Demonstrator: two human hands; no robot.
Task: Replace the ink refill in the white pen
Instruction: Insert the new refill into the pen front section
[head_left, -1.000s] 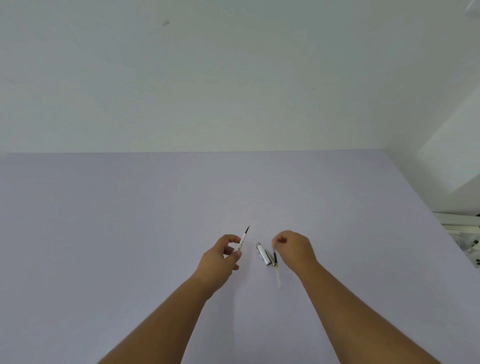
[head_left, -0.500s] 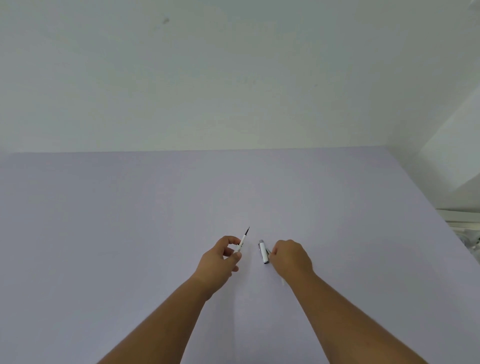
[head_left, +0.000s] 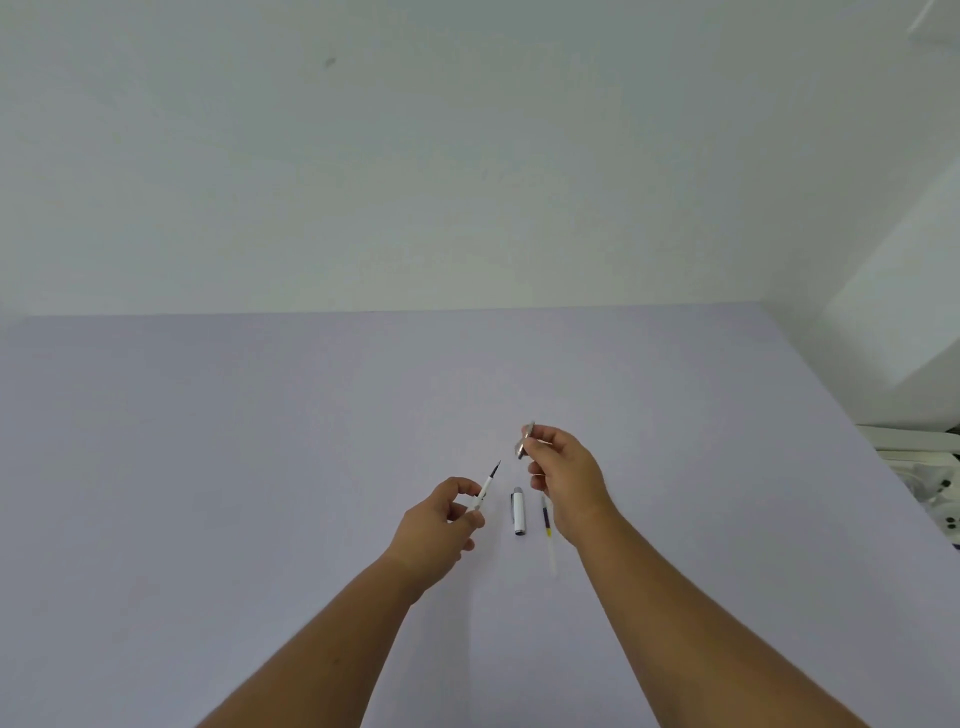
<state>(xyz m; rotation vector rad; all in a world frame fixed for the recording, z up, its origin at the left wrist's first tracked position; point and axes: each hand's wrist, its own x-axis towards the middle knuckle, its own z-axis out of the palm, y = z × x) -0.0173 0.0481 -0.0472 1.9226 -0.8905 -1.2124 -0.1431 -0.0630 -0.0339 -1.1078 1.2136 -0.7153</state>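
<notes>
Pen apart: left hand (head_left: 441, 525) fingers pinch a refill (head_left: 487, 483) seated in a white piece, tip up; right hand (head_left: 563, 475) fingers clamp a silvery part (head_left: 525, 441) above the table (head_left: 208, 467). Likely midway; reassembly remains. Count: two refills, one lying loose (head_left: 546, 519) beside one cap (head_left: 518, 512).

My right hand (head_left: 563, 470) grips a shiny metallic pen piece (head_left: 525, 441); the glossy white pen cap (head_left: 518, 512) lies on the matt lilac table (head_left: 260, 441).
</notes>
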